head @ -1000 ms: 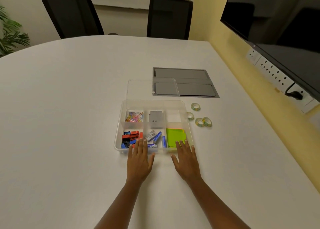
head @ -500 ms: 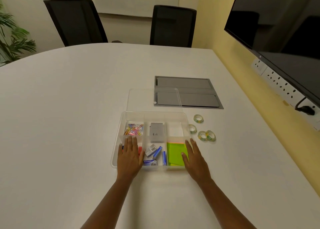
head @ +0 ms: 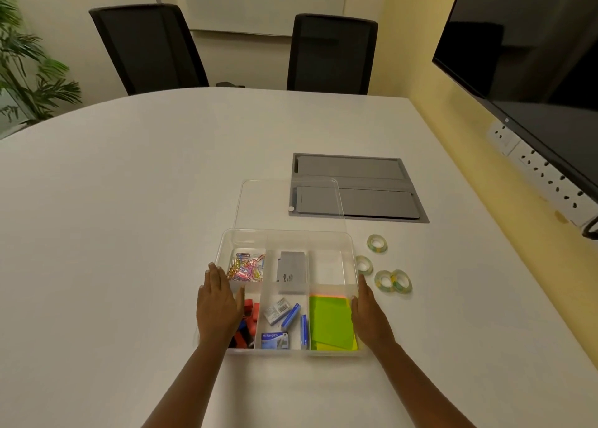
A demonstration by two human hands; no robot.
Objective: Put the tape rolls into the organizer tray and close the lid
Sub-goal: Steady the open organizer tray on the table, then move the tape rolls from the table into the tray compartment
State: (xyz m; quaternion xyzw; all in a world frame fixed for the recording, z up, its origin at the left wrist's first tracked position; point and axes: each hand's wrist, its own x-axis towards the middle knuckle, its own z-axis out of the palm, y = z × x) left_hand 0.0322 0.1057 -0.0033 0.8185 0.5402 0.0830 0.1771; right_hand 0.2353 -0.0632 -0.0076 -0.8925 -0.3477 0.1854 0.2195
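Note:
The clear organizer tray sits on the white table in front of me, its compartments holding paper clips, a grey box, staple boxes and green sticky notes. Its back right compartment shows nothing inside. The clear lid lies flat just behind the tray. Several small tape rolls lie on the table right of the tray, the nearest tape roll almost touching its wall. My left hand clasps the tray's left wall, thumb inside. My right hand clasps the right wall, just short of the rolls.
A grey flap panel is set into the table behind the lid, partly under it. Two black chairs stand at the far edge. A dark screen and wall sockets run along the right wall; a plant stands far left.
Both hands slid forward from the table in front of the tray and spread apart onto its left and right walls. The tape rolls and the lid stayed where they were.

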